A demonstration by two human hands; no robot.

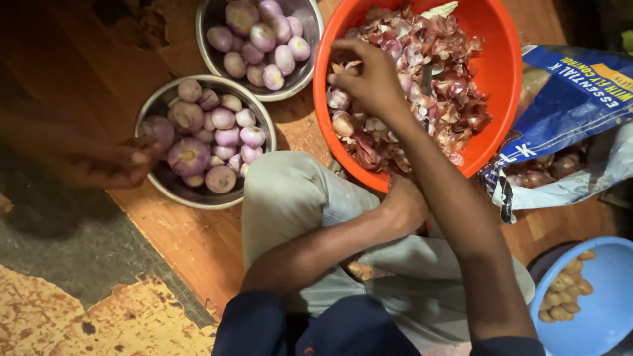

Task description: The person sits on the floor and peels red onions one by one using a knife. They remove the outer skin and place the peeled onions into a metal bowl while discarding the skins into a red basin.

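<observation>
Right hand (369,76) reaches into orange basin (491,39), upper centre, fingers curled among skins (435,59); whether the grip holds an onion, cannot tell. Left hand (402,201) rests by the knee, grip hidden. Best pick whole bulbs, skins left behind. Another person's hand (112,161) touches steel bowl (155,109), left.

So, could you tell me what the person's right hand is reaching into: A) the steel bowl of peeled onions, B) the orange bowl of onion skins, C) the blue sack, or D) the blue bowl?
B: the right hand rests among the onion skins inside the orange bowl.
</observation>
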